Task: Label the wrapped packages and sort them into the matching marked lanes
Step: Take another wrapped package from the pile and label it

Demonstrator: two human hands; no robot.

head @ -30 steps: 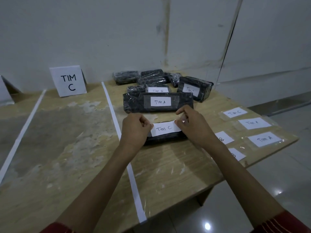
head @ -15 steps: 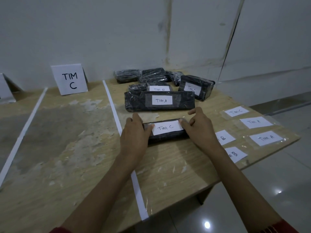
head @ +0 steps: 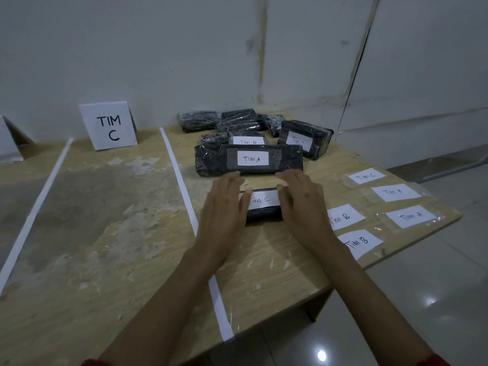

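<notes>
A small black wrapped package (head: 262,213) lies on the table in front of me with a white "Tim C" label (head: 264,199) on its top. My left hand (head: 224,207) lies flat over its left end, thumb on the label's left edge. My right hand (head: 303,204) lies flat over its right end, thumb at the label's right edge. Both hands have their fingers stretched out, pressing down. Behind it lies a long package labelled "Tim A" (head: 248,160), then one marked "Tim B" (head: 235,140) and another labelled package (head: 305,138).
Several unlabelled black packages (head: 224,120) lie at the back by the wall. Loose taped labels (head: 393,192) lie at the table's right edge. A "TIM C" sign (head: 108,125) stands at the head of the lane between two white tape lines (head: 182,191).
The label was held stretched above the package by both hands; it now lies on the package, and both hands have flattened over its ends.
</notes>
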